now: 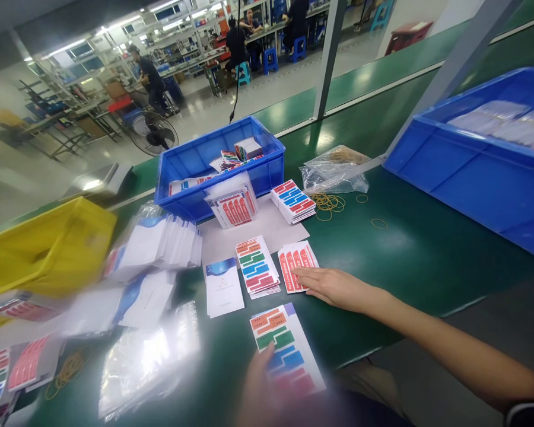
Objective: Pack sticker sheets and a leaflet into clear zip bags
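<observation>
The right hand is shown laid flat on the green surface, its fingers extended and spread, closed on nothing, with the tips resting on the near right edge of the red sticker sheets. The left hand, at the lower edge of the view and partly blurred, is closed on the near end of a multicoloured sticker sheet, the thumb pressed on its face; the other fingers are hidden beneath the sheet. Just left of the red sheets a stack of multicoloured sheets is seen, and beside that a white and blue card. Further back a blue bin holds more sheets, with two further stacks leaning or lying before it; loose rubber bands and a clear bag lie to the right, and a second blue bin stands beyond. A yellow bin and blurred clear sleeves occupy the left. For the top red sheet to be separated cleanly, light pressure with a fingertip and a short drag towards the body are judged advisable, so that a single sheet is slid free and the sheets below are left square. The held sheet is best kept flat and clear of the stacks.
</observation>
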{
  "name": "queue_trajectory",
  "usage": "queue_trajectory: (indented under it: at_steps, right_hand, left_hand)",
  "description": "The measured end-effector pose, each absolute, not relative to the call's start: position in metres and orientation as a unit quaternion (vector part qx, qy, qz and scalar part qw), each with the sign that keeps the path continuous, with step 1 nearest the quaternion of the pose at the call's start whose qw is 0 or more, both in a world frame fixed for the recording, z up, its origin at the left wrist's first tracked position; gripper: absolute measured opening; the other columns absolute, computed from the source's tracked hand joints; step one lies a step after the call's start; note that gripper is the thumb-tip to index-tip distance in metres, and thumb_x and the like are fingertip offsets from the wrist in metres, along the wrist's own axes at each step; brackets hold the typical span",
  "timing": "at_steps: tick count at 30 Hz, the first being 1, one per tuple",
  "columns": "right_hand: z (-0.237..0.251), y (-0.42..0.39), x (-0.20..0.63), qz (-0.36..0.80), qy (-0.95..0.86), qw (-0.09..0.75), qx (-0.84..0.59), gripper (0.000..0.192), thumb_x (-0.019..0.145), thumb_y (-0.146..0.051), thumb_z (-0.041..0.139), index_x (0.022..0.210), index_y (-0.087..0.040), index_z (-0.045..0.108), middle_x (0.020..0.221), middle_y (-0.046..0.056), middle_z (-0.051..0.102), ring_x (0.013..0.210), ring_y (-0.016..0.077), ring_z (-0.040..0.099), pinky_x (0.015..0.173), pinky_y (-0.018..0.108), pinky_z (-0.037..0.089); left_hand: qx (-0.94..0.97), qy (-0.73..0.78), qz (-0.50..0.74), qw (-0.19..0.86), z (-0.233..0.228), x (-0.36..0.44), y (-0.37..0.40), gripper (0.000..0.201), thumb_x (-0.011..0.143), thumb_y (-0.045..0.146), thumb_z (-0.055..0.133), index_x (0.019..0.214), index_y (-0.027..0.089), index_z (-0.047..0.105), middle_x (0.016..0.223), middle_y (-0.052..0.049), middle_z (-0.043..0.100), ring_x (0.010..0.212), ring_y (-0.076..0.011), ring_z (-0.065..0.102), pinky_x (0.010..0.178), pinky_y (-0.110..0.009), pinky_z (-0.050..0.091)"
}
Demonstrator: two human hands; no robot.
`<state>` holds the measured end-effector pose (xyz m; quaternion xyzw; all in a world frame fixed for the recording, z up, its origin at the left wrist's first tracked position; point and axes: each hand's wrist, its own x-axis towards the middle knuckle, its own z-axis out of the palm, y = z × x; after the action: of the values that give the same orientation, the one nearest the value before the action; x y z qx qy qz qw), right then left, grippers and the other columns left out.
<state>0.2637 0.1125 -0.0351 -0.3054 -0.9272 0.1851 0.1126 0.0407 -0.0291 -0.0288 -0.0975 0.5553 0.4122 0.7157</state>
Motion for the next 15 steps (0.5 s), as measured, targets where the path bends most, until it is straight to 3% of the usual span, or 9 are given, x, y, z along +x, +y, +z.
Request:
queue_trajectory:
  at_steps: [10, 15]
  right_hand:
    - [-0.028, 0.115, 0.262, 0.139, -0.942, 0.112, -0.285, 0.034, 0.096, -0.014, 0.036, 0.115, -0.011, 0.064, 0.126, 0.015, 0.061, 0.118, 0.0253, 0.057, 0.097, 0.041, 0.052]
    - [-0.028, 0.09, 0.256, 0.07, -0.892, 0.3, -0.331, 0.032, 0.091, -0.009, 0.042, 0.113, -0.015, 0.064, 0.127, 0.013, 0.061, 0.119, 0.0236, 0.057, 0.1, 0.039, 0.051]
  left_hand:
    - [-0.092, 0.519, 0.405, 0.747, -0.041, 0.037, -0.031, 0.037, 0.072, 0.035, 0.074, 0.1, 0.017, 0.059, 0.086, -0.013, 0.073, 0.075, -0.0367, 0.071, 0.074, -0.057, 0.054]
    - [-0.101, 0.487, 0.408, 0.766, -0.036, 0.039, -0.027, 0.045, 0.075, 0.047, 0.068, 0.102, 0.012, 0.062, 0.092, -0.017, 0.072, 0.084, -0.0364, 0.07, 0.083, -0.058, 0.051]
